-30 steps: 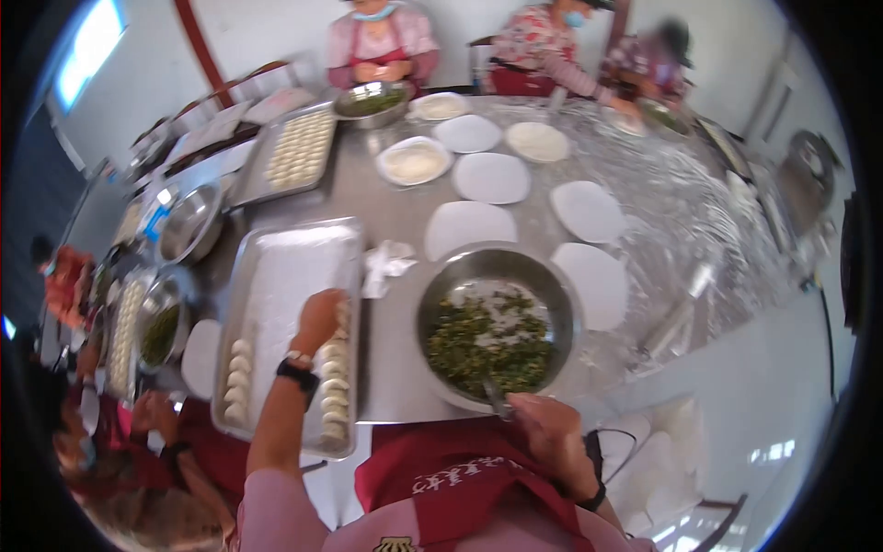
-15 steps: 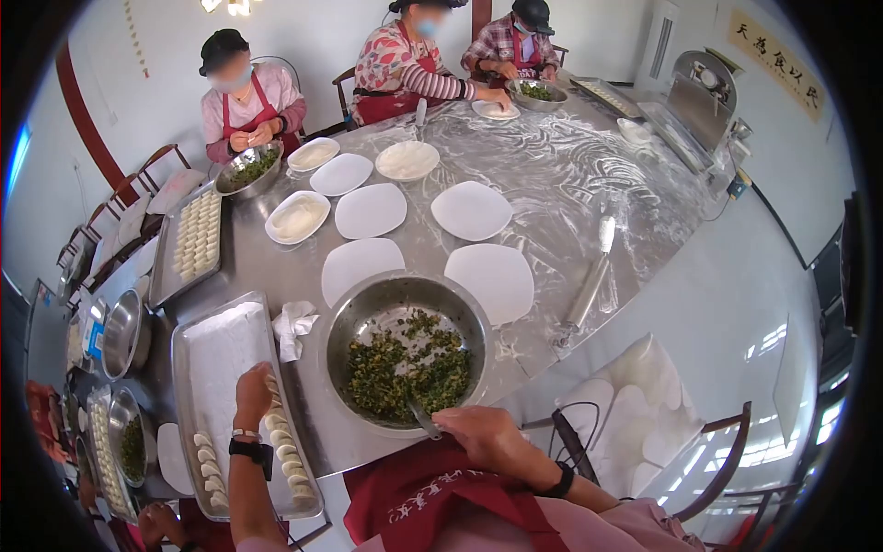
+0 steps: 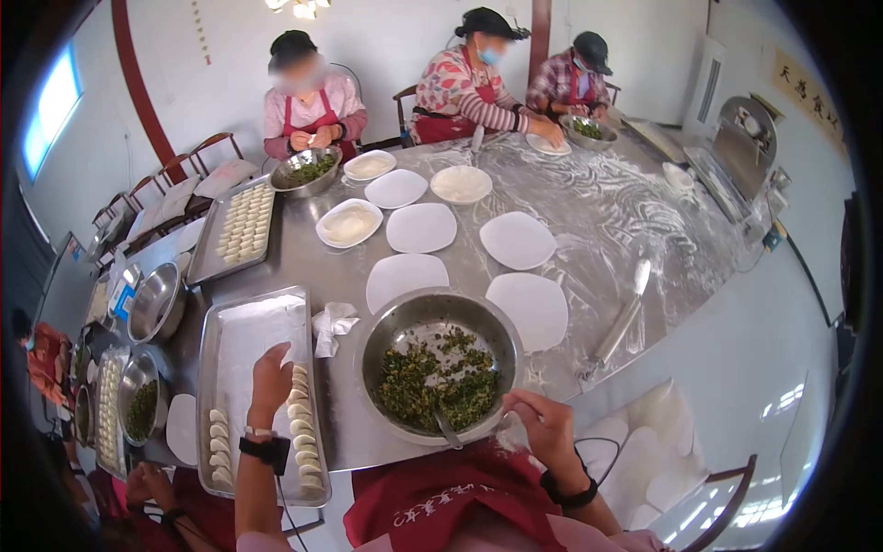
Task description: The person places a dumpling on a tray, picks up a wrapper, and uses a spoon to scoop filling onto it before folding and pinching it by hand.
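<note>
My left hand (image 3: 270,379) is over the metal tray (image 3: 246,322), just beside the far end of a row of folded dumplings (image 3: 302,428). Its fingers are stretched forward, with nothing visible in them. A shorter row of dumplings (image 3: 220,449) lies along the tray's left side. By the right rim of a large steel bowl (image 3: 510,336) I hold my right hand (image 3: 544,428), fingers loosely bent and apart, nothing seen in them. Chopped green filling (image 3: 414,382) fills part of the bowl, and a spoon (image 3: 448,430) leans on its near rim.
White plates (image 3: 421,227) stand beyond the bowl, some with round wrappers (image 3: 352,224). A crumpled cloth (image 3: 333,328) lies between tray and bowl. A rolling pin (image 3: 623,317) rests on the floured table at right. Several people work around the table, one close at my left (image 3: 156,488).
My left hand has come up off the right-hand dumpling row and its fingers have extended. My right hand has moved right and turned up, away from the spoon handle. The camera view has shifted.
</note>
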Tool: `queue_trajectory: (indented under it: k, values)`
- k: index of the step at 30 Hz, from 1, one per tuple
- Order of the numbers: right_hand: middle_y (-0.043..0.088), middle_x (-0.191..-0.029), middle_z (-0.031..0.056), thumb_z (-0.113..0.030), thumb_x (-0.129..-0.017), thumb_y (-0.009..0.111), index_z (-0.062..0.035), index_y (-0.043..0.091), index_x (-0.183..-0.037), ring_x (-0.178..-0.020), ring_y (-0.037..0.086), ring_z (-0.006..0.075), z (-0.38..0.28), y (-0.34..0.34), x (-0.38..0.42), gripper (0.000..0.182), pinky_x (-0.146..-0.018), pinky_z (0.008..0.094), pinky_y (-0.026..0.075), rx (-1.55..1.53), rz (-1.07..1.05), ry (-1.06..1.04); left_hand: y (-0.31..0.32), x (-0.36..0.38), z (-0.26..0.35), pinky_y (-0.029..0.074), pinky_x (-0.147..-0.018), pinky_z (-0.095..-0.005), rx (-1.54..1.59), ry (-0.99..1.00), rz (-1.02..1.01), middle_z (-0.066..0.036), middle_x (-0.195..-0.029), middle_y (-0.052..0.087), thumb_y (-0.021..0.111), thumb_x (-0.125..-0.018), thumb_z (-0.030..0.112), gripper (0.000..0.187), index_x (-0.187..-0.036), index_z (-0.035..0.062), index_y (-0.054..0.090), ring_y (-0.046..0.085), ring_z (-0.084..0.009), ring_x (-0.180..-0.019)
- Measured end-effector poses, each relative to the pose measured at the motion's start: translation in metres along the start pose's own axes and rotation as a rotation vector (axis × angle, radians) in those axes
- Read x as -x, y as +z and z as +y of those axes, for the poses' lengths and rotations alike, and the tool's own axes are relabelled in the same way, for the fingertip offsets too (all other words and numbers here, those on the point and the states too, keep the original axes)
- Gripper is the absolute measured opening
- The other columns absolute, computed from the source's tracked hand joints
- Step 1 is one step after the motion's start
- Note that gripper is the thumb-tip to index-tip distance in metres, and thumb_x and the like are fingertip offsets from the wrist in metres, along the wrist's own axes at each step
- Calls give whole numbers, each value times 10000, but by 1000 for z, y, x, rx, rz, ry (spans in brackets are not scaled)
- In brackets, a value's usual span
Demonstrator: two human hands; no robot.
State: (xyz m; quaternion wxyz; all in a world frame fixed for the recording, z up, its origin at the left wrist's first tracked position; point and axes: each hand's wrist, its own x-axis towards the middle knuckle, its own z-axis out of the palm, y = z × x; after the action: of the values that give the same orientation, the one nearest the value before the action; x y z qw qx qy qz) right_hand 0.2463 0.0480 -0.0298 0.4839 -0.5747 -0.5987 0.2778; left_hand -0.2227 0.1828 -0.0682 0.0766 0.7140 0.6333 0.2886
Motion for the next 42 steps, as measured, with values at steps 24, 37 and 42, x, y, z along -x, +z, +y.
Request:
queue_trajectory:
  k: [24, 37, 42]
  values:
    - [614, -684, 98, -231, -915, 652, 19, 601, -949, -614, 577, 185, 47, 59, -54, 257, -580, 361, 459, 82, -190, 338, 101, 123, 128, 507, -784, -433, -33, -191, 218, -134, -1015, 645, 687, -730, 62, 214, -944, 59, 686, 604, -326, -920]
    - [628, -684, 28, -154, -881, 654, 33, 692, -774, -577, 546, 108, 112, 120, -238, 219, -512, 290, 421, -52, -246, 368, 109, 109, 103, 534, -823, -432, 262, -189, 303, -148, -1016, 701, 763, -749, 134, 357, -1079, 19, 689, 670, -349, -960]
    - [606, -659, 53, -93, -837, 726, 26, 671, -724, -554, 552, 135, 133, 151, -276, 173, -484, 310, 430, -287, -271, 680, 123, 112, 94, 538, -823, -402, 349, -235, 276, -136, -1026, 708, 775, -753, 125, 354, -1082, 26, 688, 683, -324, -952]
